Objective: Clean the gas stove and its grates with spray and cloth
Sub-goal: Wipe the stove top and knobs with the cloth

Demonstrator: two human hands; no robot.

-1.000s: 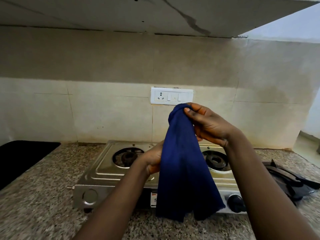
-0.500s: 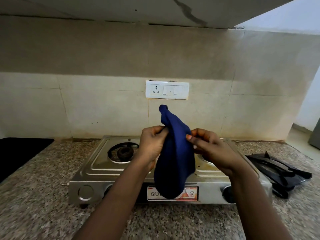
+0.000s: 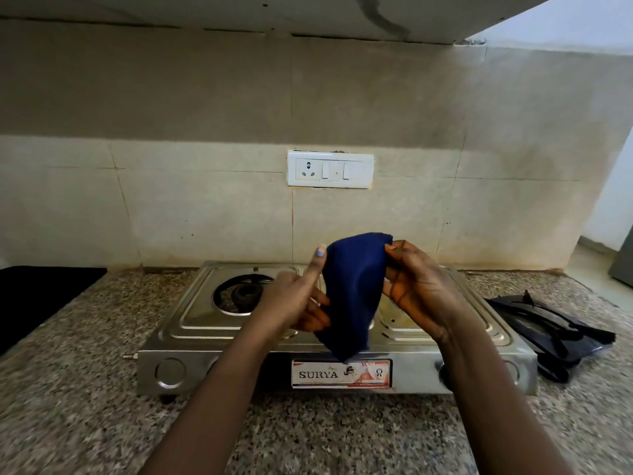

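A blue cloth [image 3: 352, 289] is held above the stove [image 3: 205, 323] centre, pinched by the left hand [image 3: 298, 299] and right hand [image 3: 416, 289]. Grates [image 3: 551, 332] lie stacked at the counter's [image 3: 85, 389] right edge.

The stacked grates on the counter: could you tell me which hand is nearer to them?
Right. The right hand holds the cloth over the stove's right half, toward the grates; the left hand is further left.

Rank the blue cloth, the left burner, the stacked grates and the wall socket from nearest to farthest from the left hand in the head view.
1. blue cloth: gripped by the left hand.
2. left burner: just to its left on the stove.
3. wall socket: up on the back wall.
4. stacked grates: on the counter, far right.
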